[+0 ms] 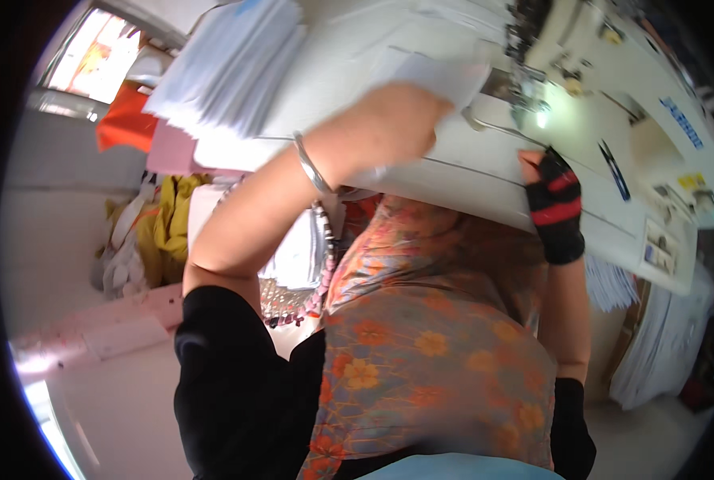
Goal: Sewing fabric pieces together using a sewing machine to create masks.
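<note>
My left hand (pixel 397 124), with a silver bangle on the wrist, is over the white table (pixel 485 164) and smeared by motion. Its fingers are curled against a thin white sheet (pixel 449 74), paper or cloth, which reaches toward the sewing machine (pixel 529 80). Light from a small lamp falls beside the machine's needle area, whose details are blurred. At the table's front edge is my right hand (pixel 555 208) in a black and red fingerless glove. Its fingers are bent together; whatever they may hold is hidden. A slim dark tool (pixel 614 170) lies to its right.
A tall stack of white sheets (pixel 229 68) stands at the table's back left. Orange cloth (pixel 125 116) and yellow cloth (pixel 179 216) hang or lie further left. Below the right side are more white bundles (pixel 665 344). A small compartment tray (pixel 659 246) sits at the table's right edge.
</note>
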